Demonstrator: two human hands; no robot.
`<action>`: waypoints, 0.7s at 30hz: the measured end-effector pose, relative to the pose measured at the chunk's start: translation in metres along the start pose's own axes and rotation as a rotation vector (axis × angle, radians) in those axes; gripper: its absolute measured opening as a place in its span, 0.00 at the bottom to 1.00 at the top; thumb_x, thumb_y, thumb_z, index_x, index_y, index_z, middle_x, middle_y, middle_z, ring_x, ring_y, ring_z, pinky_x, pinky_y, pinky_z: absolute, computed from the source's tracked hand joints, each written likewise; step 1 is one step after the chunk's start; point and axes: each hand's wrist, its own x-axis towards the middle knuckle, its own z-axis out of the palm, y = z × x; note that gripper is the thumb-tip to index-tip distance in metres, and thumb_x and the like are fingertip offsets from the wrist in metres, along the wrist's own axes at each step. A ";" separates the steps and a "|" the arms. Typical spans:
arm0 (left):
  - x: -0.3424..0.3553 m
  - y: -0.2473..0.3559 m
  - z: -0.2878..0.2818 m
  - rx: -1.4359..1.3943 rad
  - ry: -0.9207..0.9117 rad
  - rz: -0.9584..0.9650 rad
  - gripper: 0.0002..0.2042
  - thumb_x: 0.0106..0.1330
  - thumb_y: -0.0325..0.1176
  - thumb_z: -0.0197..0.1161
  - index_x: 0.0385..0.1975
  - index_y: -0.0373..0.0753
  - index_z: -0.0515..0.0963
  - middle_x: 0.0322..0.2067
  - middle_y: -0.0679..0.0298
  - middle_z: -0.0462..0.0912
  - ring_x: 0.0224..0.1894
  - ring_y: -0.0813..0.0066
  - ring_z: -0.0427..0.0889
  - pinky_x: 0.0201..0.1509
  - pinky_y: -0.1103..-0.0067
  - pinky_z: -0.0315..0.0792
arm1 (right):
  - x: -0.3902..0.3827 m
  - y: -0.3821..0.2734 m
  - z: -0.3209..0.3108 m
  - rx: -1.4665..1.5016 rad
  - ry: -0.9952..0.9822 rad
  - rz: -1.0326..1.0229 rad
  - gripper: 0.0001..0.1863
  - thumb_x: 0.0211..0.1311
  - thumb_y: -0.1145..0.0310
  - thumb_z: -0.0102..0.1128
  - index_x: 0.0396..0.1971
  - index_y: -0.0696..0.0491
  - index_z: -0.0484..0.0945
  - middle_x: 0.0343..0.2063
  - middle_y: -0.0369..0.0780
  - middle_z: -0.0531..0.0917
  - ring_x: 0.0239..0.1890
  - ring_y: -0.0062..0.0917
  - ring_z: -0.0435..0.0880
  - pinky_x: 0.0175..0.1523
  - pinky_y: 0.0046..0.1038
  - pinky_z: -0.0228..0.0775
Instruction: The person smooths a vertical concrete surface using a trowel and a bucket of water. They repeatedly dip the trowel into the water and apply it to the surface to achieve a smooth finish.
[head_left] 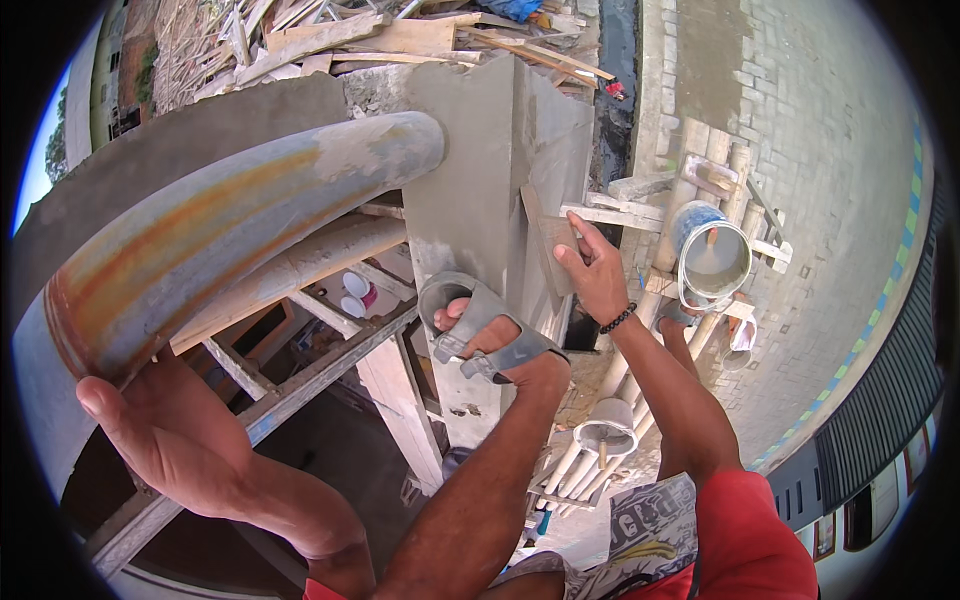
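Observation:
My left hand grips a large grey, rust-streaked pipe from below, its thumb at the near end and the other fingers hidden behind. My right hand, with a dark bead bracelet on the wrist, is closed around a flat plastering float. The float lies against the side face of a grey cement-coated column, below its corner edge. One foot in a grey sandal is set on the column's ledge. My other foot is partly hidden behind my right arm, near the bamboo poles.
Bamboo scaffold poles on the right carry a bucket with grey contents and a smaller pail. Wooden framing crosses a deep opening on the left. Scrap timber is heaped at the back. Paving lies far below.

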 end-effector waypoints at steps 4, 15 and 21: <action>-0.002 0.000 0.001 0.036 -0.003 0.011 0.27 0.71 0.48 0.53 0.61 0.32 0.66 0.60 0.55 0.70 0.63 0.64 0.65 0.71 0.64 0.50 | -0.014 -0.014 -0.026 0.167 0.020 0.082 0.34 0.61 0.66 0.62 0.63 0.65 0.61 0.49 0.49 0.79 0.51 0.26 0.79 0.57 0.27 0.69; 0.001 0.001 0.000 -0.029 0.000 -0.026 0.25 0.73 0.46 0.49 0.61 0.34 0.67 0.59 0.56 0.71 0.62 0.64 0.66 0.70 0.62 0.51 | 0.070 -0.102 0.018 0.164 0.009 -0.298 0.28 0.62 0.69 0.59 0.59 0.67 0.64 0.50 0.47 0.78 0.51 0.25 0.78 0.57 0.27 0.68; 0.001 0.002 0.000 -0.011 -0.013 -0.002 0.25 0.73 0.47 0.48 0.60 0.34 0.67 0.59 0.56 0.71 0.62 0.63 0.67 0.70 0.62 0.52 | 0.036 0.014 0.013 0.151 0.054 -0.003 0.28 0.61 0.68 0.59 0.58 0.68 0.65 0.48 0.46 0.79 0.49 0.25 0.79 0.54 0.26 0.70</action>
